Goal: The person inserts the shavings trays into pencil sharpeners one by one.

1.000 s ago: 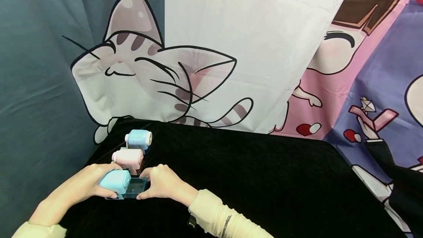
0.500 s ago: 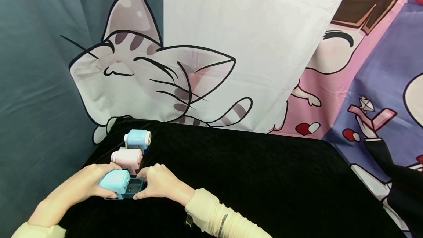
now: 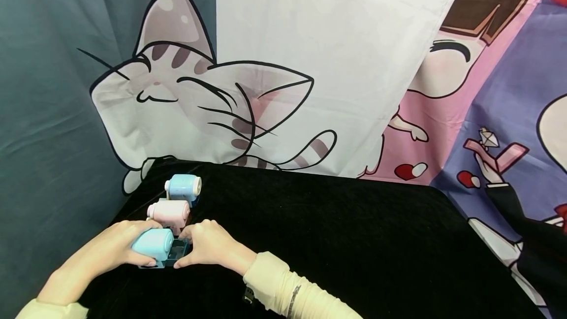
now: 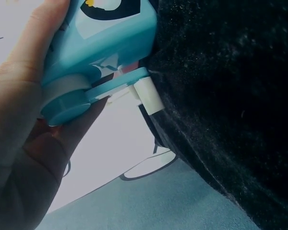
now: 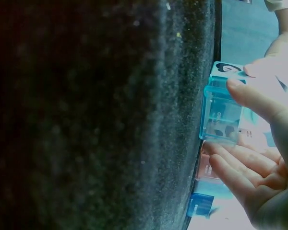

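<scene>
The light-blue crank pencil sharpener (image 3: 152, 244) stands on the black cloth at the near left. My left hand (image 3: 120, 244) grips its body from the left, thumb along the near side. The crank handle (image 4: 116, 87) with its cream knob (image 4: 150, 96) shows on the back in the left wrist view. A clear blue shavings drawer (image 3: 178, 252) sticks out of the sharpener's front, on its right. With thumb and fingers, my right hand (image 3: 211, 244) pinches the drawer by its two sides. The right wrist view shows the drawer (image 5: 222, 115) between thumb and fingertips.
A pink sharpener (image 3: 170, 212) stands just behind the held one, with a second blue sharpener (image 3: 183, 187) farther back. Black cloth (image 3: 336, 240) covers the table. A printed curtain (image 3: 345, 73) hangs along the far edge, and a grey-blue one (image 3: 48, 127) on the left.
My right hand has moved left with the drawer, so less of the drawer sticks out of the sharpener. My left hand keeps its grip. The view has shifted slightly.
</scene>
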`<state>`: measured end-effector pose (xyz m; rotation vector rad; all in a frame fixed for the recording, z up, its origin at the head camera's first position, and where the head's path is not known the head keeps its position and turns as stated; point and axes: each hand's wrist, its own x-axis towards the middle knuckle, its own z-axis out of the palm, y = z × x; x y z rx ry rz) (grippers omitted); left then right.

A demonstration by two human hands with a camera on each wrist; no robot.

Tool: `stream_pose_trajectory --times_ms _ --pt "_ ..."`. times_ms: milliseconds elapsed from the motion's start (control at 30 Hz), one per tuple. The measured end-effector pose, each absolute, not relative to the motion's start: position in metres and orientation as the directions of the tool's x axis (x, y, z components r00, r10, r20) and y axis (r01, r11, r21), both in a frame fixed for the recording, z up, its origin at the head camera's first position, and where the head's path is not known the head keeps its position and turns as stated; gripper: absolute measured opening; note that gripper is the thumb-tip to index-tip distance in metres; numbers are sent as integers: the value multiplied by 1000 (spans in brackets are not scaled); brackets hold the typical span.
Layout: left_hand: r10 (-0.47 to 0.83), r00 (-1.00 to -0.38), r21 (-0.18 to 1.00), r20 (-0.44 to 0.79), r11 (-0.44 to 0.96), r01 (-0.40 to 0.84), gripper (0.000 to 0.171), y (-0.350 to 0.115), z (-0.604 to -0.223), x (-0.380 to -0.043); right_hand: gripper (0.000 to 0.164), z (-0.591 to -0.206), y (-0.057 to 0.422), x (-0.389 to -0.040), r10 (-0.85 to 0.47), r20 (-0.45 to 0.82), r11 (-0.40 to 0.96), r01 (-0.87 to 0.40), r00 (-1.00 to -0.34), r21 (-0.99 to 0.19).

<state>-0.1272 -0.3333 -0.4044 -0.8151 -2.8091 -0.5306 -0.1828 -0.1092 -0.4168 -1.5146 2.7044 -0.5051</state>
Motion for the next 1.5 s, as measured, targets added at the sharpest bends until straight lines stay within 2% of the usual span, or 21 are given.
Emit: stream_pose_trajectory --times_ms 967,1500 --pt "499 -799 239 335 776 584 48 -333 -406 -126 50 -421 -119 -184 -833 170 475 -837 -527 -272" --pt "493 -808 246 323 781 575 51 -334 -407 -127 54 -419 -116 -179 -787 221 520 -813 -575 -263"
